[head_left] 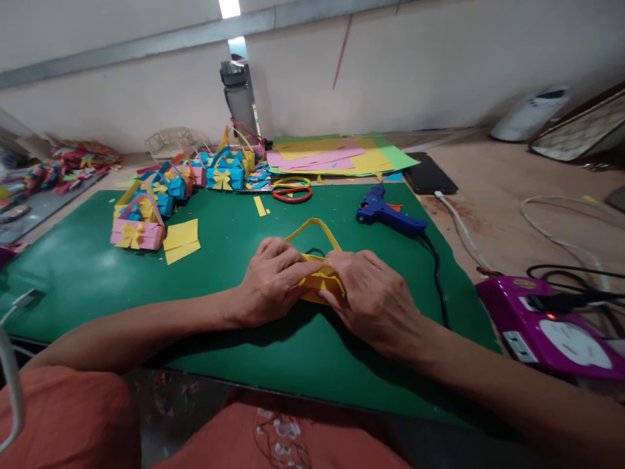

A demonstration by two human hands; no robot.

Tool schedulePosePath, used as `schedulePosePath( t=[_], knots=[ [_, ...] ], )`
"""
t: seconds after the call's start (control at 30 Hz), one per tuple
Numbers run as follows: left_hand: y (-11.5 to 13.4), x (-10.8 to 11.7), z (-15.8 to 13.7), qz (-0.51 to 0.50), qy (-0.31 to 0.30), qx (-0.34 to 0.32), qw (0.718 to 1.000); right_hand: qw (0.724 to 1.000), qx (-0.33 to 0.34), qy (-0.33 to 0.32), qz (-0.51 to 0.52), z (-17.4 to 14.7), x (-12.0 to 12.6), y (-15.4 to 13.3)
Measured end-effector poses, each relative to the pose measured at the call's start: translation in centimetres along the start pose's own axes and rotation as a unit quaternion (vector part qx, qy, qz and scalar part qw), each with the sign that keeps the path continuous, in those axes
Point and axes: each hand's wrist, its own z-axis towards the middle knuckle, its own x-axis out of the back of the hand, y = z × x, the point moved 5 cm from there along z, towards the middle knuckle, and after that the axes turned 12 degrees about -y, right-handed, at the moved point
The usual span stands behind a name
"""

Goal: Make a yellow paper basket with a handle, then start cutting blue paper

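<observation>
A pale wall [415,65] rises behind a desk [508,169], whose near part is covered by a green mat [293,365]. The fingers of both hands are closed on a small yellow paper bag [325,282], held low over the mat in front of the person. The left hand [273,280] has its index finger stretched along the bag's upper edge, its thumb out of clear view. The right hand [374,293] pinches the other end, fingers on top and thumb against the lower front; the gap between them is only what the paper fills.

By the look of it, the bag is well on: the body is folded into shape and a strip handle arches over it. The fingers cover much of the front, so I cannot tell whether it has a bow, as the pink bag [137,233] and blue bag [224,172] at the left do. Closing and pressing the upper edge seems unfinished.

Both hands are palm down and turned inward, fingertips nearly meeting, the forearms slanting in from either side. Farther out, a blue glue gun [388,213] lies on the mat to the right, scissors [293,200] lie beyond the bag, and yellow paper pieces [181,241] sit near the pink bag.
</observation>
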Motion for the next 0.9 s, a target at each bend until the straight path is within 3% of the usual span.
schedulePosePath(
  t=[0.3,0.5,0.63,0.7,0.77,0.83,0.9],
  knots=[
    [0.1,0.0,0.0,0.004,-0.002,-0.002,1.0,0.998,-0.03,-0.056,0.014,0.1,-0.3,0.3],
    [-0.2,2.0,0.3,-0.014,0.036,0.0,0.999,0.998,-0.049,0.021,0.019,0.3,1.4,1.8],
    [-2.0,3.7,-0.1,-0.116,0.107,0.073,0.985,0.995,-0.062,0.07,0.018,0.4,2.5,2.7],
    [-3.6,3.4,-0.4,-0.231,0.11,0.145,0.956,0.995,-0.056,0.085,0.013,0.3,2.7,2.7],
    [-4.8,2.0,-0.6,-0.369,0.071,0.208,0.903,0.995,-0.045,0.088,0.002,0.2,2.8,2.5],
    [-5.0,0.3,-0.3,-0.501,-0.018,0.228,0.835,0.996,-0.027,0.082,-0.013,0.3,2.7,2.3],
    [-4.1,-1.1,0.0,-0.592,-0.144,0.201,0.767,0.997,-0.004,0.076,-0.027,0.3,2.5,2.1]
  ],
)
